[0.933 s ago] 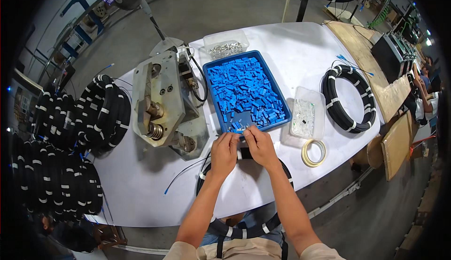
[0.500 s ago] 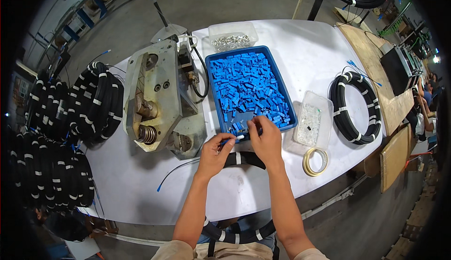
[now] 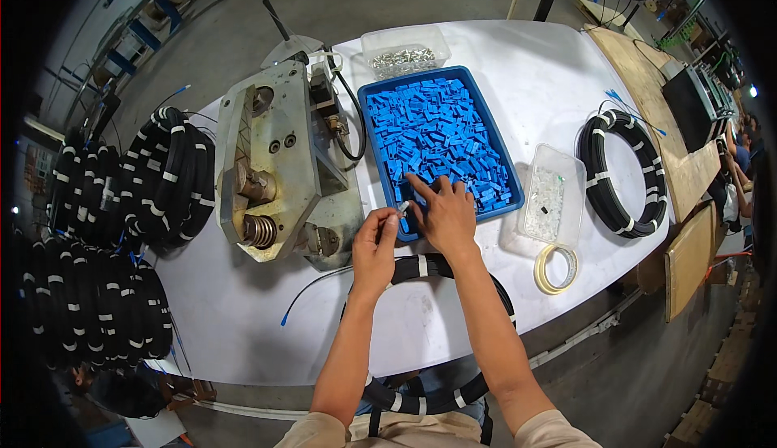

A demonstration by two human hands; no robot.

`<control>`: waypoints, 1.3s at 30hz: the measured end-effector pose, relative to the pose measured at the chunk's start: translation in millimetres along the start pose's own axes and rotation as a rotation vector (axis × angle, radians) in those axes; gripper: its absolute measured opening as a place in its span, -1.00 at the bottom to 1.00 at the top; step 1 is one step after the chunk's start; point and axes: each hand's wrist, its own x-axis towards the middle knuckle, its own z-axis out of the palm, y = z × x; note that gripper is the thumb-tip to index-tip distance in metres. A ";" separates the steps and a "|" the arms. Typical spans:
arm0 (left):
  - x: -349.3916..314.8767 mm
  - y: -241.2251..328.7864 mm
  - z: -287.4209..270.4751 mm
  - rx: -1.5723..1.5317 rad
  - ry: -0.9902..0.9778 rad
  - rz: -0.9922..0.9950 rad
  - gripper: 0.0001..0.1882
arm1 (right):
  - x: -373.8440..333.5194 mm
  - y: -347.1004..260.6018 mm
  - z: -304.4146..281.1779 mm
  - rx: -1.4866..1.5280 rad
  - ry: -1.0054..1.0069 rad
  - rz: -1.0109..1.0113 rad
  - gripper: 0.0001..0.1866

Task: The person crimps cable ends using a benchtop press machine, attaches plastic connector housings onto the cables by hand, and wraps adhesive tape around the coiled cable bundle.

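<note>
My left hand (image 3: 375,246) pinches a small whitish piece (image 3: 402,207) between thumb and fingertips at the near left corner of a blue tray (image 3: 503,209). Blue plastic connector housings (image 3: 425,128) are heaped in the tray. Over its near part my right hand (image 3: 447,215) is open, fingers spread and index stretched forward, touching or just above the housings. Whether anything lies under its fingertips is hidden. Below my hands a taped black cable coil (image 3: 442,266) rests partly on the table and hangs over its front edge. A thin cable with a blue tip (image 3: 284,320) extends to the left.
A heavy metal press (image 3: 279,157) stands left of the tray. Behind is a clear bin of metal pieces (image 3: 405,58). To the right are a clear box of small parts (image 3: 554,197), a tape roll (image 3: 556,269) and a cable coil (image 3: 595,165). More coils (image 3: 166,177) are piled at left.
My right hand has come away from my left and reached forward over the housings, its fingers spreading. My left hand has risen slightly with the small piece. The whole view has shifted a little.
</note>
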 end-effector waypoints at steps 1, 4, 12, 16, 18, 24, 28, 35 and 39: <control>0.7 -1.3 0.6 -0.066 0.061 0.030 -0.79 | 0.1 1.0 -0.4 -0.039 -0.020 -0.056 -0.53; -1.3 -2.2 2.1 -0.047 0.044 0.039 -0.79 | -0.3 5.7 0.3 -0.031 -0.064 -0.131 -0.57; -2.9 -0.2 3.1 -0.043 0.057 0.057 -0.79 | 4.0 5.8 2.2 0.157 -0.077 -0.070 -0.66; -3.3 -0.1 2.4 -0.047 0.045 0.027 -0.78 | 4.7 5.7 0.0 0.163 -0.094 -0.040 -0.69; -3.5 -1.0 -0.8 -0.022 0.019 -0.020 -0.78 | 4.4 4.8 1.4 0.143 -0.123 -0.042 -0.69; -2.6 -2.1 0.7 -0.052 0.008 -0.013 -0.78 | 4.1 7.3 -1.6 0.195 -0.033 -0.093 -0.65; -0.6 -3.4 -1.0 -0.034 0.013 0.009 -0.80 | 2.6 7.3 -11.7 0.604 0.066 -0.036 -0.69; -0.7 -11.0 -3.4 -0.049 -0.034 0.001 -0.84 | -19.7 18.5 -31.4 1.189 -0.089 0.188 -0.78; 1.5 -10.6 -6.3 0.069 -0.042 0.207 -0.88 | -33.2 13.5 -40.5 1.128 -0.135 0.104 -0.76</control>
